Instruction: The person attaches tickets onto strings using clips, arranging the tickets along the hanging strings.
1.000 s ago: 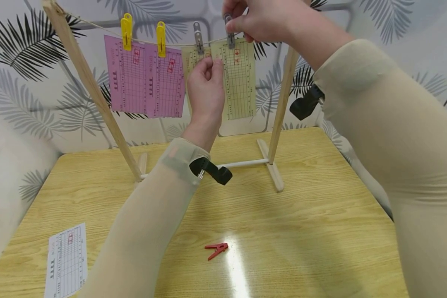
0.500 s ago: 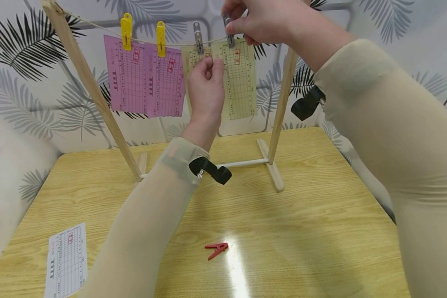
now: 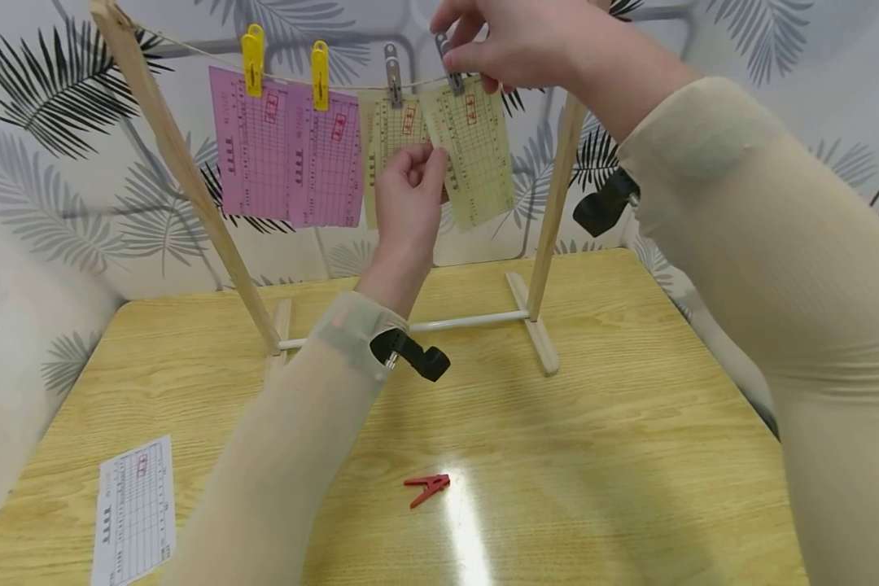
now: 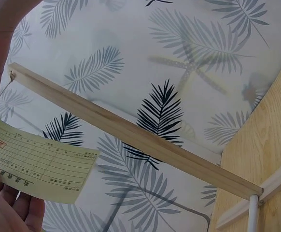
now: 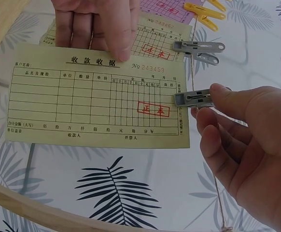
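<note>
At the top centre of the head view the right hand (image 3: 527, 41) pinches a grey metal clip (image 5: 193, 98) onto the string (image 3: 352, 86); the left hand (image 3: 408, 191) holds the thin yellow receipt (image 5: 99, 96) by its edge; pegging looks nearly finished; next, likely, releasing both; a red plastic peg (image 3: 427, 490) lies on the glossy wood-grain table (image 3: 593, 456).
</note>
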The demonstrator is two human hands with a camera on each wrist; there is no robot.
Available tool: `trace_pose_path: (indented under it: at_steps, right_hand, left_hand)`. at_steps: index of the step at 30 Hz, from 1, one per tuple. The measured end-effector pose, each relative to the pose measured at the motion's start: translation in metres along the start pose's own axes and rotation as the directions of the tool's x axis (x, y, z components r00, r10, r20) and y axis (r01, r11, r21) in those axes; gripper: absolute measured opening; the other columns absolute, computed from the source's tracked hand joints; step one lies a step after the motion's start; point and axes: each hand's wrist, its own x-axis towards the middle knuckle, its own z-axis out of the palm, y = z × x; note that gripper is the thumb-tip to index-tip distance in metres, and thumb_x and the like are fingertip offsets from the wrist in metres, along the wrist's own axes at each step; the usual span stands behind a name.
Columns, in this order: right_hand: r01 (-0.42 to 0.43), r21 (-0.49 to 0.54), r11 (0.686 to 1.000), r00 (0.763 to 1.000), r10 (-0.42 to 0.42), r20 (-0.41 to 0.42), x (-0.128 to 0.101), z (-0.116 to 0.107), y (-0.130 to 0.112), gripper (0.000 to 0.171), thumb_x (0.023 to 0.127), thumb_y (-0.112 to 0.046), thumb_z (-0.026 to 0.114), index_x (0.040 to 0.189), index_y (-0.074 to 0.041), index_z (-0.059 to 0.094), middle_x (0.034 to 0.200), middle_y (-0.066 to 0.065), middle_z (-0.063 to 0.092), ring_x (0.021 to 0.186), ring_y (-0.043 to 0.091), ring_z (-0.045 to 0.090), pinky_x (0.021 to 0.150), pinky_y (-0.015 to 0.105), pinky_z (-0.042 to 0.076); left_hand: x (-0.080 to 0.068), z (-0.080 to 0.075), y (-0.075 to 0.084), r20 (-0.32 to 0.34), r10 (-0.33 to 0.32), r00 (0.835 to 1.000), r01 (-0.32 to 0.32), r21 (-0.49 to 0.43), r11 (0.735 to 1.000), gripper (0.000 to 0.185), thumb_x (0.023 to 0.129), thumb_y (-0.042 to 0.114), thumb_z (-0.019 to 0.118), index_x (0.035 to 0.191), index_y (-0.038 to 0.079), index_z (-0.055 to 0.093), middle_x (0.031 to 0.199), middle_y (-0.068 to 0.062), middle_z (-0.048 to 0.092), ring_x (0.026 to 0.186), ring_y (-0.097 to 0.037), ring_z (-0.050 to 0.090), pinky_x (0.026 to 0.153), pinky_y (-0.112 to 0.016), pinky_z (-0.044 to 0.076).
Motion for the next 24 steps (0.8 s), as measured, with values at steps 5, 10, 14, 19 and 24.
trace_pose_path:
  at_steps: [5, 10, 14, 19, 24]
  right_hand:
    - [-0.002, 0.004, 1.0, 1.0, 0.002, 0.002, -0.002, 0.0, 0.001, 0.051, 0.118, -0.027, 0.053, 0.166, -0.013, 0.048, 0.151, 0.014, 0.063, 0.09, 0.022, 0.061, 0.085, 0.023, 0.054]
    - [-0.006, 0.006, 1.0, 1.0, 0.006, -0.01, -0.002, 0.0, 0.003, 0.051, 0.118, -0.029, 0.053, 0.166, -0.013, 0.048, 0.151, 0.012, 0.063, 0.092, 0.021, 0.061, 0.085, 0.023, 0.054]
    - [-0.011, -0.003, 1.0, 1.0, 0.011, -0.02, 0.0, 0.001, 0.006, 0.051, 0.117, -0.031, 0.053, 0.165, -0.015, 0.049, 0.151, 0.011, 0.064, 0.095, 0.021, 0.063, 0.087, 0.023, 0.054]
    - [-0.009, -0.026, 1.0, 1.0, 0.008, -0.028, 0.001, 0.002, 0.009, 0.051, 0.117, -0.03, 0.055, 0.166, -0.015, 0.049, 0.15, 0.011, 0.065, 0.098, 0.021, 0.065, 0.091, 0.026, 0.057]
    - [-0.009, -0.024, 1.0, 0.999, 0.009, -0.031, 0.001, 0.002, 0.01, 0.051, 0.117, -0.031, 0.055, 0.166, -0.015, 0.049, 0.15, 0.011, 0.065, 0.101, 0.022, 0.066, 0.093, 0.026, 0.057]
  left_hand:
    - [-0.003, -0.006, -0.011, -0.003, -0.007, 1.0, 0.007, 0.0, 1.0, 0.02, 0.114, 0.018, 0.066, 0.125, 0.002, 0.069, 0.101, -0.004, 0.068, 0.089, -0.017, 0.063, 0.092, -0.041, 0.058]
    - [-0.008, -0.013, -0.017, -0.013, -0.012, 1.0, 0.012, 0.029, 0.999, 0.02, 0.114, 0.021, 0.065, 0.126, 0.005, 0.068, 0.1, -0.004, 0.067, 0.087, -0.018, 0.061, 0.085, -0.034, 0.056]
    - [-0.013, -0.019, -0.022, 0.0, -0.017, 1.0, 0.017, 0.011, 1.0, 0.021, 0.115, 0.021, 0.063, 0.127, 0.004, 0.066, 0.1, -0.006, 0.068, 0.091, -0.02, 0.064, 0.09, -0.038, 0.059]
    - [-0.016, -0.026, -0.028, 0.016, -0.035, 0.999, 0.034, 0.012, 0.999, 0.021, 0.116, 0.021, 0.062, 0.129, 0.004, 0.064, 0.113, -0.012, 0.074, 0.104, -0.024, 0.071, 0.094, -0.038, 0.062]
    - [-0.017, -0.031, -0.031, 0.032, -0.041, 0.999, 0.04, 0.024, 0.999, 0.023, 0.117, 0.022, 0.059, 0.131, 0.004, 0.062, 0.121, -0.017, 0.074, 0.109, -0.027, 0.072, 0.095, -0.037, 0.061]
